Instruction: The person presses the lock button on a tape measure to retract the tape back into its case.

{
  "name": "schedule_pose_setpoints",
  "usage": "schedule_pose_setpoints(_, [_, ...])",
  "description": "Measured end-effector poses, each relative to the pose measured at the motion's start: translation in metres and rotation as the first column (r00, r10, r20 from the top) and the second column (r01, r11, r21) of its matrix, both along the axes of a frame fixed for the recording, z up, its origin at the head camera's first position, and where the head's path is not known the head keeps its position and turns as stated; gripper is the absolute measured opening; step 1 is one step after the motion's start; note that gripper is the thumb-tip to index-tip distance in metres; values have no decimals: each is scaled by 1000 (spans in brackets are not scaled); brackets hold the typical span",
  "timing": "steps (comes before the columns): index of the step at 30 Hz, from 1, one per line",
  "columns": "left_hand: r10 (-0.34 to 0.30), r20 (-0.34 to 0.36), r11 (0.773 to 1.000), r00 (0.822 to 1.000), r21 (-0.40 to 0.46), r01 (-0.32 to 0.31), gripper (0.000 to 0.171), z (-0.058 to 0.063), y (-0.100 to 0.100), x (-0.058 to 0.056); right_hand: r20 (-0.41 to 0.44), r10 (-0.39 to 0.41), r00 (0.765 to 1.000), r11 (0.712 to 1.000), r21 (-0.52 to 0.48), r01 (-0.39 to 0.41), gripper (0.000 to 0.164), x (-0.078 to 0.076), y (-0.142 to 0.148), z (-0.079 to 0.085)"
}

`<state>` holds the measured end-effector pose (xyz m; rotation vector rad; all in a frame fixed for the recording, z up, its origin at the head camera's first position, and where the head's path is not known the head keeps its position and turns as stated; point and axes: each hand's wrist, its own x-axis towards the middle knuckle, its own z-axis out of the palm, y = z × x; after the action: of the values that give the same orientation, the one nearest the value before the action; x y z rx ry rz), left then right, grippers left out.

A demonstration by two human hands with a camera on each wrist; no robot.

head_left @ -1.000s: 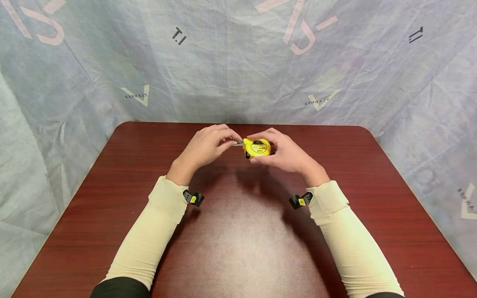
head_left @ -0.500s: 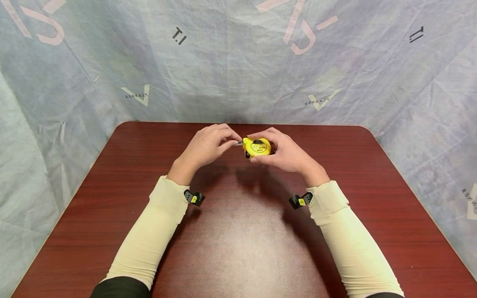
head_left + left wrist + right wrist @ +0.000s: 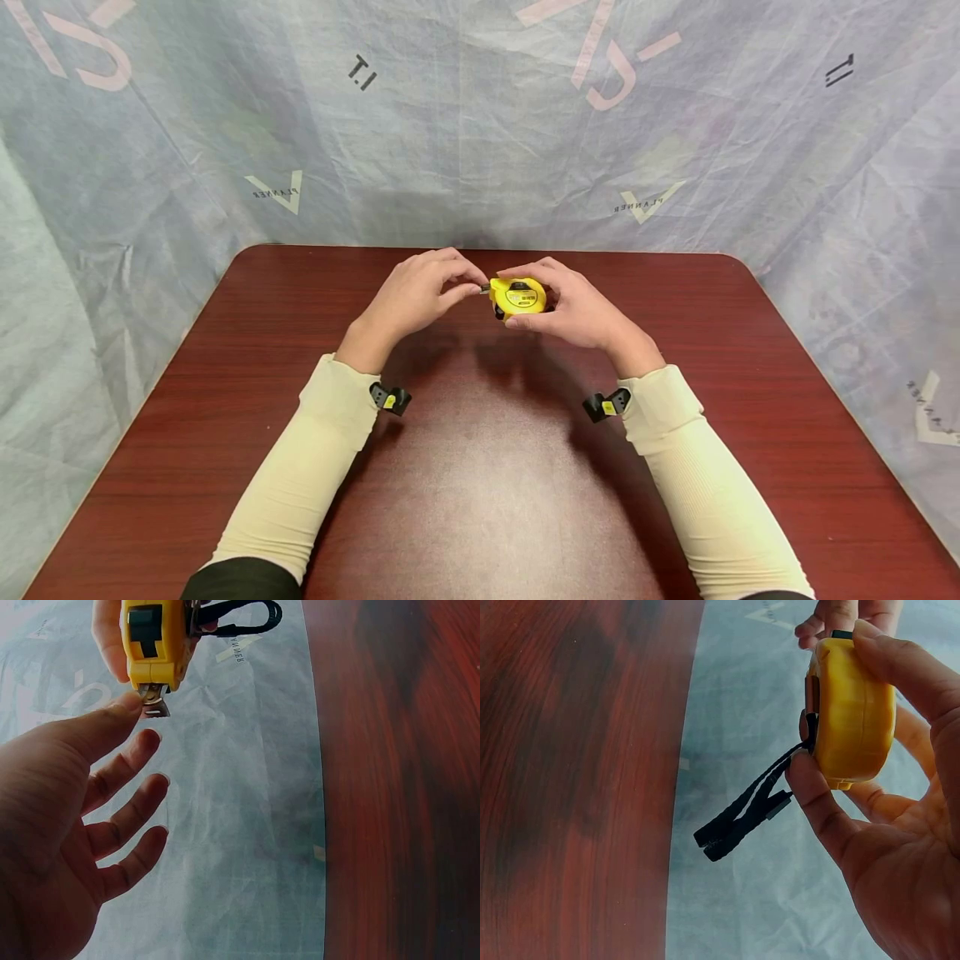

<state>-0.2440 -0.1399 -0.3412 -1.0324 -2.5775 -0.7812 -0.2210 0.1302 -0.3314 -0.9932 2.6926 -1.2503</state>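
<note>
A yellow tape measure with black parts is held above the table in the head view. My right hand grips its case between thumb and fingers. With thumb and forefinger, my left hand pinches the metal end hook at the tape's mouth. Only a very short bit of blade shows outside the case. The other left fingers are spread loosely below the hook in the left wrist view. From the case hangs a black wrist strap, seen in the right wrist view.
Beneath the hands lies a dark red wooden table. Grey printed cloth hangs behind it and along both sides. A small black device is strapped at each wrist, over cream sleeves.
The bit of blade between my left fingertips and the case looks slightly shorter, with the left thumb tip a touch further right. The right hand and case have hardly moved.
</note>
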Motion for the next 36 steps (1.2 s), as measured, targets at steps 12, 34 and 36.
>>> schedule_pose_setpoints(12, [13,25,1000,1000,9,-13,21,1,-4,0,21,-8,1000,1000,-6,8,60,0,1,1])
schedule_pose_setpoints(34, [101,41,993,994,-67,-98,31,-6,-41,-4,-10,-101,995,983,152,101,64,1,36,-2])
schedule_pose_setpoints(36, [106,42,992,994,-69,-103,31,-7,-44,-4,-7,-116,993,980,165,115,63,1,40,-2])
